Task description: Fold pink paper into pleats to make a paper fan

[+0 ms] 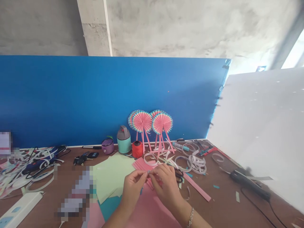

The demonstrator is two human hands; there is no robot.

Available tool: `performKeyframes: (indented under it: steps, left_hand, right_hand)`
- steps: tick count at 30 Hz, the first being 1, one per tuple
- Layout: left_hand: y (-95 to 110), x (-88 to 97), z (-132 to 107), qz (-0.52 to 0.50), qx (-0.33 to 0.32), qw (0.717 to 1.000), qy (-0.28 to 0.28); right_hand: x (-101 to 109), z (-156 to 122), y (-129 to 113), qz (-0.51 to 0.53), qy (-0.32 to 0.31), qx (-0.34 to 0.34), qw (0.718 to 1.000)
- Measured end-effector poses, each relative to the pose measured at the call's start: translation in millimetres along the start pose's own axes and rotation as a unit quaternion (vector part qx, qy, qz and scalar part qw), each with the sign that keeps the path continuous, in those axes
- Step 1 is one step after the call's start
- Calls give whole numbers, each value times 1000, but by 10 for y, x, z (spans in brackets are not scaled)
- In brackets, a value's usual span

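Note:
My left hand [133,186] and my right hand [166,183] meet above the paper, their fingertips pinched together. Between them is something tiny and greyish that I cannot make out. Under the hands lies a sheet of pink paper [148,210], with pleated pink paper [140,163] just behind. Light green sheets [114,172] and a teal sheet [109,207] spread to the left of my left hand. A black-handled tool [179,174], partly hidden, lies beside my right hand. A bracelet circles my right wrist.
Several round pink paper fans [142,121] on strips stand against the blue panel [95,101]. Nearby are a teal flask [124,144], a red container [137,149], a purple pot [107,146] and coiled white strips [197,164]. A corded black tool [249,183] lies right; a power strip [22,209] lies left.

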State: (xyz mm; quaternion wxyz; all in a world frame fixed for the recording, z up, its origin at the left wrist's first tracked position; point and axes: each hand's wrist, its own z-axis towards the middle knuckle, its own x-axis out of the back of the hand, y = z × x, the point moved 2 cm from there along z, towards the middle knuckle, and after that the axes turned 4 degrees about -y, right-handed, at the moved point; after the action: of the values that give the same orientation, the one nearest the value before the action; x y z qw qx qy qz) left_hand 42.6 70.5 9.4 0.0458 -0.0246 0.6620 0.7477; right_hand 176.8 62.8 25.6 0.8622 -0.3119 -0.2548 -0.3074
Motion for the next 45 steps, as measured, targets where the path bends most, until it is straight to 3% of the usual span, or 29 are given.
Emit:
performKeyframes:
  steps: [12, 21, 45]
  left_hand:
    - [13, -26, -44, -7, -1, 1000, -5]
    - [-3, -21, -38, -5, -24, 1000, -15]
    - [-43, -4, -28, 5, -44, 999, -18]
  right_hand:
    - [-5, 16, 63, 56, -16, -36, 998]
    - [3, 46, 47, 121, -47, -105, 986]
    - [7, 27, 19, 91, -29, -85, 992]
